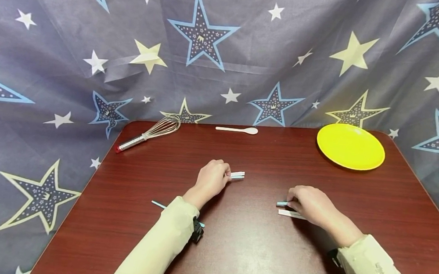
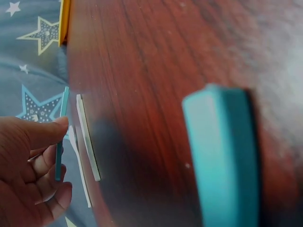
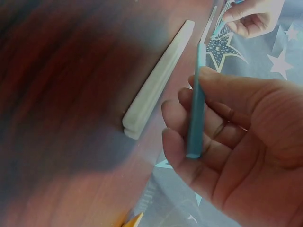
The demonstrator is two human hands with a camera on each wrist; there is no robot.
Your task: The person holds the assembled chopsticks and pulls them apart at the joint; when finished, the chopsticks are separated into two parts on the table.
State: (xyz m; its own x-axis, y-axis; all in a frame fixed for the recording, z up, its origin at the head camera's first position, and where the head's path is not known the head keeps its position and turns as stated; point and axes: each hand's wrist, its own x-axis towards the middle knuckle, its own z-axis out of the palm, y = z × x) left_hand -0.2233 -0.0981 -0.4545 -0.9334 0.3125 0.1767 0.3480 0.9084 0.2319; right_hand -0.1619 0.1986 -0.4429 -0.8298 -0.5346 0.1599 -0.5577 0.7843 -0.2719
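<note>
In the head view my left hand (image 1: 211, 178) pinches a slim blue stick (image 1: 237, 177) over the middle of the table. Beside it lies a slim white stick (image 1: 238, 173); the left wrist view shows this white stick (image 2: 88, 137) apart from the fingers. To the right, my right hand (image 1: 310, 203) holds another short blue stick (image 1: 282, 203) between thumb and fingers. Just below that hand a white, two-layered stick (image 3: 158, 80) lies on the table. A third blue stick (image 1: 158, 204) rests under the left forearm, its middle hidden by the sleeve.
A whisk (image 1: 150, 134) lies at the back left of the brown table (image 1: 248, 245). At the back edge is a white spoon (image 1: 238, 130), and a yellow plate (image 1: 350, 147) sits at the back right. A star-patterned cloth (image 1: 249, 73) hangs behind.
</note>
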